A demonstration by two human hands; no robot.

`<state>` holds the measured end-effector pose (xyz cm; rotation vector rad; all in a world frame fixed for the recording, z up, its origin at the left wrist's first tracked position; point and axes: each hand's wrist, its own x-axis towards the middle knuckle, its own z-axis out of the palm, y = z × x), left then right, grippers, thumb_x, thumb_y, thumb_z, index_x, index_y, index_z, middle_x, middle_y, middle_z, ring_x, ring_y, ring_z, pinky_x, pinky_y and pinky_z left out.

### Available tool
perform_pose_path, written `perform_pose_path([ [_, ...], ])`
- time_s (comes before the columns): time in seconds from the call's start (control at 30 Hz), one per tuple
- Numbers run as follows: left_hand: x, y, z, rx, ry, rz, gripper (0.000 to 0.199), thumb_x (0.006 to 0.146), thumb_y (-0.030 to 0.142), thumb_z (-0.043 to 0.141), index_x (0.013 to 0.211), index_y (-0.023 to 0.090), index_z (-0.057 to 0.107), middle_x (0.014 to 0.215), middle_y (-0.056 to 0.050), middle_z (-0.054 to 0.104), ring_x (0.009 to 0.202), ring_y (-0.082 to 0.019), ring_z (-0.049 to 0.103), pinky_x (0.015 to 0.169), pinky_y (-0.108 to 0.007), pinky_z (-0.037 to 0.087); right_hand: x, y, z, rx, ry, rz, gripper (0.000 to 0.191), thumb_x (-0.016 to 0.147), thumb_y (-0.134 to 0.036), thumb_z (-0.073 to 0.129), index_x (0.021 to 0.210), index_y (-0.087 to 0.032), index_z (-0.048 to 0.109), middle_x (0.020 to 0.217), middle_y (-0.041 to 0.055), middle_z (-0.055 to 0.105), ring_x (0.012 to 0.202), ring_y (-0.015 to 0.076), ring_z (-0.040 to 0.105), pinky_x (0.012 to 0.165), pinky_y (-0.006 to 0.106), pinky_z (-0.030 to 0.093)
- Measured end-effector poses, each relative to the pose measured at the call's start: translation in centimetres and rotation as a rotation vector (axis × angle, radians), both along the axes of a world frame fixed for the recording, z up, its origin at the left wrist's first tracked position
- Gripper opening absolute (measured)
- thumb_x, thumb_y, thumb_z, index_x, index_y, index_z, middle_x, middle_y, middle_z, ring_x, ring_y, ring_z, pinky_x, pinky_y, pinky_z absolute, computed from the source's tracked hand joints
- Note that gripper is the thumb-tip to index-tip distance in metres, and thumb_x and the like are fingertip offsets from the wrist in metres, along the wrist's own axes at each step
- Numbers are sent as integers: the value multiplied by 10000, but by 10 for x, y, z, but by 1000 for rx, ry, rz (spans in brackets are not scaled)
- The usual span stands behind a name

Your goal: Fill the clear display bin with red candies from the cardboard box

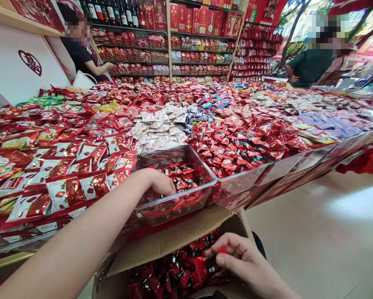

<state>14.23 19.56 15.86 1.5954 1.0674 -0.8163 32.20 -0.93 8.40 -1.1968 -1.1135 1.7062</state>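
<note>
My left hand (161,182) reaches into a clear plastic bin (209,182) at the front of the display. Most of its fingers are hidden behind the wrist and the bin's front wall, so their grip cannot be made out. Small red-and-black wrapped candies (181,182) lie in the bin around it. Below, my right hand (240,257) is closed, thumb against fingers, on a few red-and-black wrapped candies (205,268). It is over an open cardboard box (180,236), which holds many more of the same candies (155,278).
Red-and-white snack packets (64,189) lie left of the bin, red wrapped sweets (230,145) right of it, white packets (161,120) behind. One person (83,54) stands at the back left, another (312,62) at the back right. Tiled floor (314,224) lies to the right.
</note>
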Motion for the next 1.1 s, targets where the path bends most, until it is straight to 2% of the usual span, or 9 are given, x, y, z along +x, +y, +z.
perform_pose_path([
  [0.2, -2, 2, -2, 15, 12, -9, 341, 593, 419, 612, 872, 224, 593, 662, -9, 643, 458, -166, 585, 490, -318, 495, 9, 50, 80, 552, -335, -74, 180, 725, -275, 567, 868, -169, 587, 875, 48, 609, 802, 120, 552, 720, 236, 440],
  [0.33, -4, 1, -3, 16, 17, -5, 374, 573, 410, 625, 897, 226, 592, 654, -29, 651, 461, -193, 590, 470, -337, 492, -1, 92, 105, 573, -353, -44, 208, 698, -318, 581, 806, -146, 538, 673, 6, 568, 589, 80, 516, 527, 195, 411],
  [0.43, -5, 0, -3, -11, 16, 9, 391, 566, 411, 631, 900, 213, 590, 663, -45, 658, 490, -209, 601, 472, -339, 495, -9, 119, 106, 582, -394, 12, 214, 688, -321, 581, 765, -135, 510, 576, -20, 520, 504, 63, 466, 459, 180, 358],
  [0.53, -6, 0, -3, -37, 11, 8, 359, 566, 407, 635, 860, 204, 602, 646, -49, 660, 508, -214, 607, 481, -338, 500, -16, 140, 104, 627, -528, 85, 186, 703, -303, 553, 767, -134, 507, 586, -16, 530, 509, 67, 473, 461, 180, 351],
  [0.67, -5, 2, -3, -37, 14, -10, 317, 562, 397, 641, 805, 195, 611, 649, -51, 663, 506, -215, 609, 483, -339, 502, -25, 163, 103, 921, -1098, 163, 96, 715, -225, 508, 739, -143, 551, 692, 32, 586, 656, 126, 533, 588, 229, 386],
  [0.73, -4, 2, -2, -32, 23, -18, 326, 560, 396, 643, 814, 195, 607, 653, -51, 665, 499, -215, 609, 482, -339, 502, -30, 173, 101, 1069, -1388, 296, 98, 713, -180, 476, 738, -141, 563, 723, 58, 596, 719, 164, 545, 637, 256, 388],
  [0.83, -4, 2, -1, -28, 30, -31, 340, 563, 401, 638, 833, 195, 604, 657, -53, 667, 499, -216, 611, 488, -340, 504, -38, 185, 92, 1164, -1583, 559, 165, 710, -116, 421, 790, -127, 565, 779, 91, 601, 754, 197, 559, 631, 269, 401],
  [0.93, -4, 3, -2, -27, 25, -41, 348, 561, 397, 640, 844, 199, 604, 671, -53, 669, 505, -215, 613, 497, -344, 507, -45, 192, 82, 1129, -1636, 717, 234, 737, -94, 367, 856, -107, 569, 836, 121, 599, 779, 219, 568, 635, 288, 415],
  [1.1, -5, 5, -6, -58, 12, -42, 329, 557, 400, 642, 811, 194, 614, 688, -58, 672, 526, -216, 617, 507, -341, 511, -55, 189, 81, 852, -1665, 924, 254, 747, -114, 406, 916, -83, 593, 917, 138, 605, 835, 220, 571, 669, 270, 423],
])
